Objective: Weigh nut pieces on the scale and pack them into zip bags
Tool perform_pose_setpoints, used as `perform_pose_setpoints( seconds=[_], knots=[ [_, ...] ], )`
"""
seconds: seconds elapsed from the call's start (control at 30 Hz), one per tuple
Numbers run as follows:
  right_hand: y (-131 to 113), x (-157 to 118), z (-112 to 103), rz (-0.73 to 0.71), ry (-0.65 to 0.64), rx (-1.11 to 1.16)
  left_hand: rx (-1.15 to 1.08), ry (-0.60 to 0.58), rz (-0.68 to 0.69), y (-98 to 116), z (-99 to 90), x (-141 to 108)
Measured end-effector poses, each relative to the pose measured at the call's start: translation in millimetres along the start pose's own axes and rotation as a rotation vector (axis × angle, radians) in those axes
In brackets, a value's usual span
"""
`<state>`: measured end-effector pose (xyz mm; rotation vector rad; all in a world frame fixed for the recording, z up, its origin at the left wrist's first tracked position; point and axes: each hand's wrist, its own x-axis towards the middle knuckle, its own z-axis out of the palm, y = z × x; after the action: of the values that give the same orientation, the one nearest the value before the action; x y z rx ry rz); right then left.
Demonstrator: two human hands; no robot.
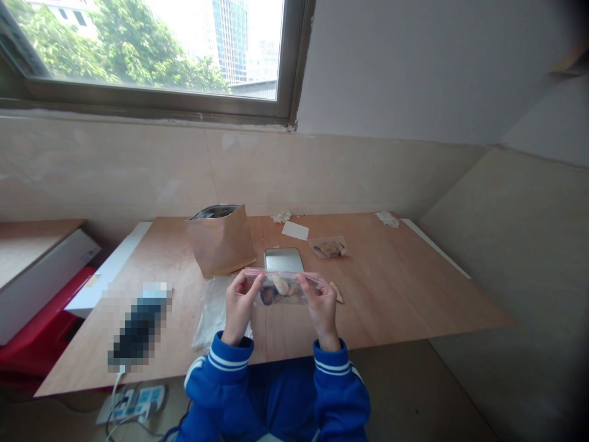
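Between both hands is a small clear zip bag (281, 291) with a pink-red seal strip along its top edge. Pale and dark dried pieces lie inside it. My left hand (241, 302) pinches the bag's upper left corner, thumb on the near side. At the other end, my right hand (319, 302) grips the upper right corner the same way. Just beyond the bag, a flat silver device like a small scale (283, 259) lies partly hidden. A loose pale slice (337, 293) rests beside my right hand. Clear empty plastic bags (210, 312) lie under and left of my left hand.
A brown paper pouch (223, 242) stands open at the back left. Behind the device are a white card (295, 230) and another filled zip bag (328, 247). Pale scraps (387, 219) sit at the far edge. A pixelated object (140, 328) with a cable lies left, above a power strip (133, 402).
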<state>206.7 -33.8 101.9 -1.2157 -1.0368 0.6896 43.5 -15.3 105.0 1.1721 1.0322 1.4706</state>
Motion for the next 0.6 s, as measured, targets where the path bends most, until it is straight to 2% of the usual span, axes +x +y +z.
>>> perform_pose_setpoints(
  seconds=[0.23,0.33,0.43,0.6],
  knots=[
    [-3.2,0.7,1.8,0.017,-0.016,0.045,-0.021,-0.012,0.007,1.0,1.0,-0.1],
    [-2.7,1.6,3.8,0.014,-0.092,0.050,-0.017,-0.068,-0.008,0.6,2.3,-0.4],
    [-2.3,1.0,5.9,0.009,-0.153,0.038,-0.007,-0.074,-0.033,0.2,3.0,-0.9],
    [-0.9,-2.4,8.0,-0.009,-0.108,-0.003,0.010,-0.033,-0.026,-2.1,1.7,-0.8]
  ],
)
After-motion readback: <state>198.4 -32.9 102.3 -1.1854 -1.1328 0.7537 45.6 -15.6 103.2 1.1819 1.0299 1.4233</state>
